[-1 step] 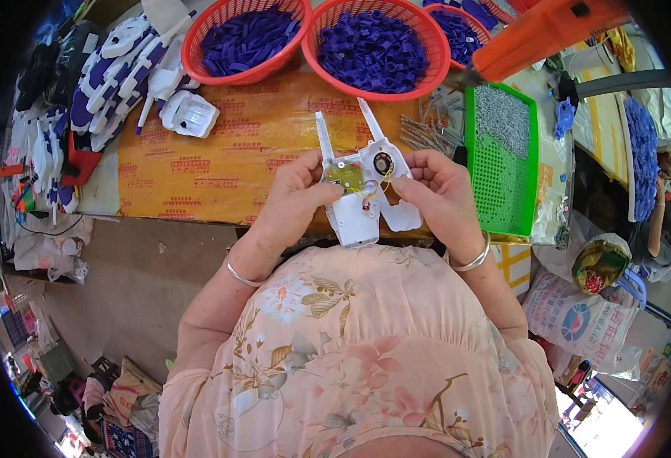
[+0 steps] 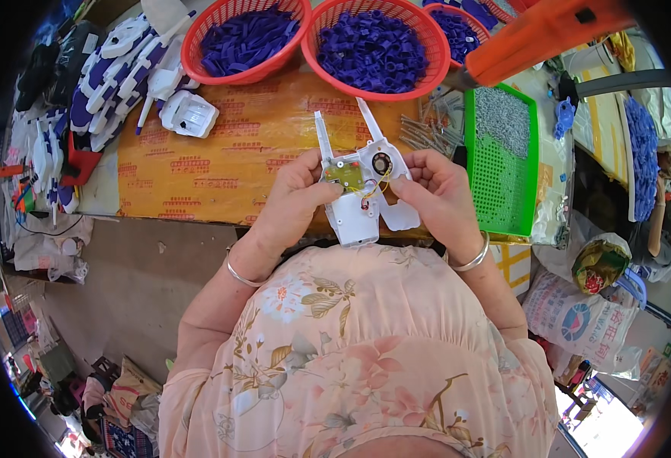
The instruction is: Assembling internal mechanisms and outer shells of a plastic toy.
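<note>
My left hand [image 2: 296, 197] grips a white plastic shell half [image 2: 357, 220] with a long narrow arm. A green circuit board [image 2: 344, 177] is set in it, and my left thumb lies at the board's lower edge. In my right hand [image 2: 440, 195] is the matching white shell half [image 2: 402, 217], also with a long arm, its inside facing up. A round dark speaker [image 2: 382, 163] sits in that half. Thin yellow and red wires [image 2: 373, 188] run between the two halves. Both halves are held side by side above the table's front edge; fingers beneath them are partly hidden.
Red baskets of purple parts [image 2: 372, 53] stand at the back. A green tray [image 2: 535, 191] holds small metal screws at right, beside loose clear-shafted screwdriver-like pieces [image 2: 431, 130]. An orange tool [image 2: 541, 42] hangs above. White-and-purple assemblies [image 2: 114, 84] pile up at left, near a white housing [image 2: 190, 114].
</note>
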`<state>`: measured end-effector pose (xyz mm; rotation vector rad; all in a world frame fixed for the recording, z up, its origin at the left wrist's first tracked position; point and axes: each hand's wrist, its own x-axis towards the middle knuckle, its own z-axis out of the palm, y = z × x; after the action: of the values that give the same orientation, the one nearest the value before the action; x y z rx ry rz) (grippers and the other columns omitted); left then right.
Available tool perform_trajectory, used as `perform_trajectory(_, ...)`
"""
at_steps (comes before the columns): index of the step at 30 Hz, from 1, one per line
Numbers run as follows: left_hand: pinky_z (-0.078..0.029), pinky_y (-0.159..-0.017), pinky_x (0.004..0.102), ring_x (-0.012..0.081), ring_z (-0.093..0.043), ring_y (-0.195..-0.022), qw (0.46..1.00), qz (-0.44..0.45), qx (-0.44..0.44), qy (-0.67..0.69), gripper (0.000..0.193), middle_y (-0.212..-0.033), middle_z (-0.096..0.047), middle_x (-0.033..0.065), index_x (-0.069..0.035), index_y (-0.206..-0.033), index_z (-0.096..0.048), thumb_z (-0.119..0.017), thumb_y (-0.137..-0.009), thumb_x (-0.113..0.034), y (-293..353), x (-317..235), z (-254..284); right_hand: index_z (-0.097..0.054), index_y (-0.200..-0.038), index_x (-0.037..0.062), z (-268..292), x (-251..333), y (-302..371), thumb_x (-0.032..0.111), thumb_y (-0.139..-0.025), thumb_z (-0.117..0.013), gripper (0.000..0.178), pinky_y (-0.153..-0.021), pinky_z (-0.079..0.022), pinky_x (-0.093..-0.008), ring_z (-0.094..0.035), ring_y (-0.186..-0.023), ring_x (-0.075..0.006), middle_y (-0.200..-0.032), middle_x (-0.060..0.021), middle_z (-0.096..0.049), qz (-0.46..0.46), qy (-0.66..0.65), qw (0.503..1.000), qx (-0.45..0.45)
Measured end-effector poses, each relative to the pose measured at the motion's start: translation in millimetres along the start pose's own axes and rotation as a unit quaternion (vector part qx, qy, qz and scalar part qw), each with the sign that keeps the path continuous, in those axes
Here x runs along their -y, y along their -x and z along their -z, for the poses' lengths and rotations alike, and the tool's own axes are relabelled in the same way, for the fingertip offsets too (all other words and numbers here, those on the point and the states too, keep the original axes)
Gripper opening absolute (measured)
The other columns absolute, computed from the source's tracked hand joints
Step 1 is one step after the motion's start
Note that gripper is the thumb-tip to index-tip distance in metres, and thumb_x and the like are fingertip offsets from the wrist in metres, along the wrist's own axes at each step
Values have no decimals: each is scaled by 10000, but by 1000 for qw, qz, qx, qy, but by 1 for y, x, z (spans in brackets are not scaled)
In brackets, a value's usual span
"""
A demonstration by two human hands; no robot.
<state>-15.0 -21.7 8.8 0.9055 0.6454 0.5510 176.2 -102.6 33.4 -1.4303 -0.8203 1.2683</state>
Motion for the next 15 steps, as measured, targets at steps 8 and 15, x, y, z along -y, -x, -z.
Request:
perform_trajectory(8, -485, -864, 306, 167, -609, -965, 997, 22, -26, 74, 359, -1078, -618, 105, 27, -1159, -510, -511, -802, -9, 0, -3, -7, -557, -973, -28, 1, 4, 2, 43, -801, -644, 204, -576, -468, -199, -578, -663, -59, -795, -39, -621, -32, 49, 998, 10)
perform_trajectory(15, -536, -724, 286, 148, -641, -837, 999, 17, -46, 17, 323, -1002, -639, 110, 32, -1148, -528, -556, -836, -45, -3, -7, -1, -538, -1036, -5, 0, 4, 3, 141, -765, -675, 336, -575, -482, -362, -579, -669, -300, -821, -151, -556, 270, 458, 844, -72)
